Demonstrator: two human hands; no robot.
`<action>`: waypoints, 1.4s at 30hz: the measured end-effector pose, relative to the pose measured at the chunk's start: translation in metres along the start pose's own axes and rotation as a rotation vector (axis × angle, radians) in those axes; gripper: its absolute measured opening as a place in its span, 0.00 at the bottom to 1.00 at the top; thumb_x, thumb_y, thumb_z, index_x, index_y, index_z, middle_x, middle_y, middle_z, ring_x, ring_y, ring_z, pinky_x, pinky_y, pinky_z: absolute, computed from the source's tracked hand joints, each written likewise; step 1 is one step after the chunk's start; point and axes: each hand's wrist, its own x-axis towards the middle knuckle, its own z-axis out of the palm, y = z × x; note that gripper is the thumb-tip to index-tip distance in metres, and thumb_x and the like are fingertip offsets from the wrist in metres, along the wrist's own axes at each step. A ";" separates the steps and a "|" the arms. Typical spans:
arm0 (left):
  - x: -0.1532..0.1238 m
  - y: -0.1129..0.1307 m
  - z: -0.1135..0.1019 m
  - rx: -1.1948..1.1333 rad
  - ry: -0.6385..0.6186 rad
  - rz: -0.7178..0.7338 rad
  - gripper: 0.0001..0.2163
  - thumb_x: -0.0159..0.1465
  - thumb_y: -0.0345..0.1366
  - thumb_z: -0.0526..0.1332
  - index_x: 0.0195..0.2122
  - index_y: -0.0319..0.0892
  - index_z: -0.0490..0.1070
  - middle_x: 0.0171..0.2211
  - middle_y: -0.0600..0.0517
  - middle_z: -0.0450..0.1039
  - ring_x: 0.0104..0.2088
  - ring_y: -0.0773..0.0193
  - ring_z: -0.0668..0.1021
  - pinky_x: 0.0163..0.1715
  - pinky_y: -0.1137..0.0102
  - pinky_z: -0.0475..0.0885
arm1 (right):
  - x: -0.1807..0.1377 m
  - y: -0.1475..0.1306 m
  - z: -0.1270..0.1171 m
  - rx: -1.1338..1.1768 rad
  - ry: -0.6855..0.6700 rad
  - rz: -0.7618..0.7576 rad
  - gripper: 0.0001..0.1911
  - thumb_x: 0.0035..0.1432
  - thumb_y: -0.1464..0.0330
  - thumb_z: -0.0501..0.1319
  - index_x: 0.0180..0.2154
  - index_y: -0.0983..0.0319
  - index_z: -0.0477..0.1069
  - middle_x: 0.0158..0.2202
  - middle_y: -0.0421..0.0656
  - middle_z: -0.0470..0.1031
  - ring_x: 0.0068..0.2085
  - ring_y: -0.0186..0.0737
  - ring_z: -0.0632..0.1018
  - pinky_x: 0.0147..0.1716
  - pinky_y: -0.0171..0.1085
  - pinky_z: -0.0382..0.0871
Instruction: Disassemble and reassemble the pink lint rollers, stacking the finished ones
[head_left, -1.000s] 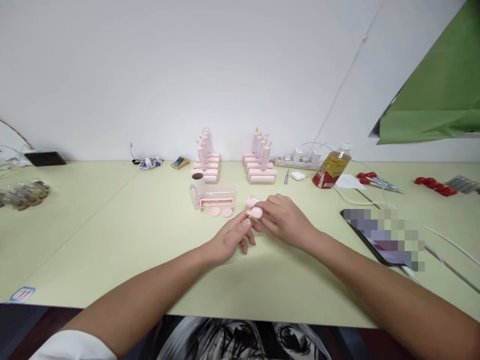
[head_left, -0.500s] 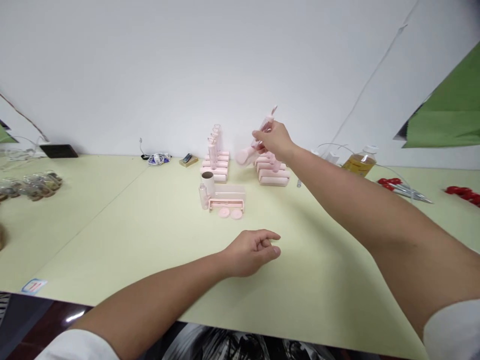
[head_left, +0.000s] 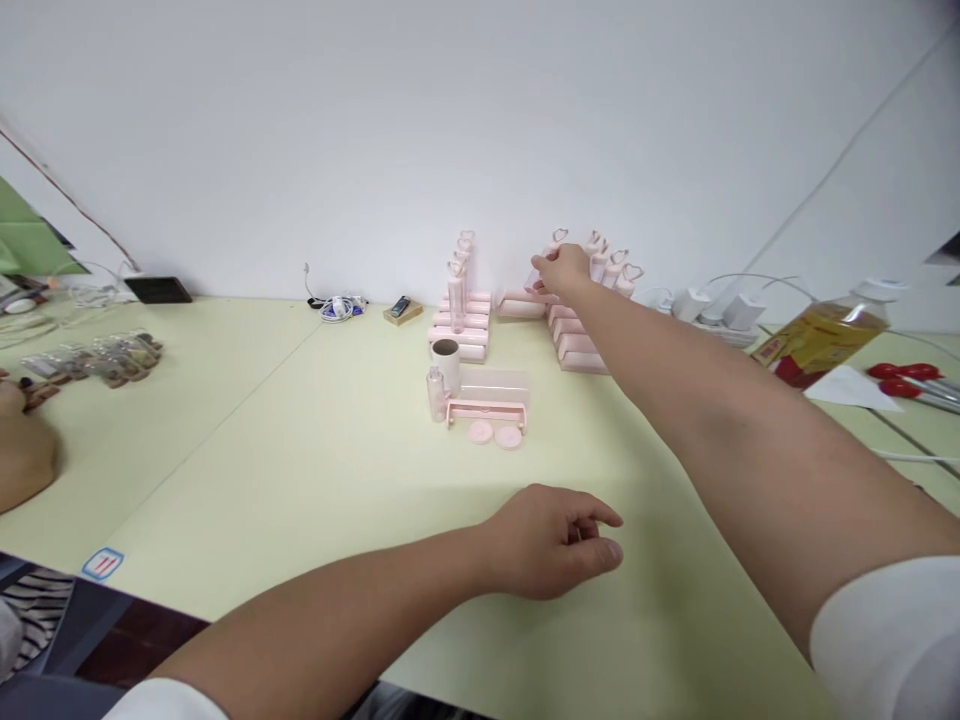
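My right hand [head_left: 564, 270] reaches to the back of the table, its fingers closed round a clear pink bottle [head_left: 535, 278] with a heart-shaped loop on top. Just under it lies a pink case [head_left: 521, 307]. More pink cases [head_left: 581, 342] and heart-topped bottles [head_left: 630, 275] stand partly hidden behind my right arm. My left hand [head_left: 555, 540] hovers over the near table, thumb and fingers apart, holding nothing. Beyond it sit a white roll [head_left: 447, 370] with a brown core, a small clear bottle [head_left: 436, 394], a clear cover [head_left: 495, 386], a pink frame [head_left: 487, 413] and two pink discs [head_left: 494, 434].
Another row of pink cases [head_left: 461, 335] with upright bottles [head_left: 456, 300] stands by the wall. A coiled white cable [head_left: 337, 309] and a small block [head_left: 403, 312] lie further left. At right are a yellow-labelled bottle [head_left: 817, 340], white plugs [head_left: 739, 312] and red-handled tools [head_left: 911, 378].
My right hand has brought the bottle and pink case back towards the wall; the case now rests on the table. The view has turned right. My left hand keeps its pose.
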 end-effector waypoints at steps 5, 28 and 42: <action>0.001 0.002 0.000 0.061 -0.004 -0.015 0.19 0.61 0.43 0.60 0.52 0.41 0.73 0.32 0.52 0.76 0.30 0.67 0.74 0.38 0.70 0.70 | 0.001 0.005 0.014 -0.317 0.035 -0.213 0.11 0.54 0.67 0.65 0.28 0.61 0.62 0.29 0.44 0.67 0.36 0.43 0.73 0.39 0.48 0.73; 0.004 -0.005 -0.001 0.090 0.042 0.080 0.15 0.62 0.41 0.59 0.48 0.41 0.75 0.31 0.52 0.75 0.29 0.67 0.73 0.34 0.71 0.70 | -0.130 -0.051 0.013 -0.247 -0.568 -0.791 0.10 0.55 0.70 0.57 0.38 0.62 0.75 0.41 0.45 0.75 0.39 0.41 0.74 0.39 0.38 0.67; 0.005 -0.008 -0.006 0.061 0.126 0.049 0.12 0.64 0.39 0.56 0.42 0.40 0.74 0.26 0.54 0.70 0.24 0.70 0.67 0.27 0.73 0.65 | -0.158 -0.033 0.031 -0.486 -0.759 -0.809 0.09 0.58 0.68 0.59 0.38 0.64 0.73 0.36 0.43 0.75 0.37 0.40 0.70 0.38 0.38 0.60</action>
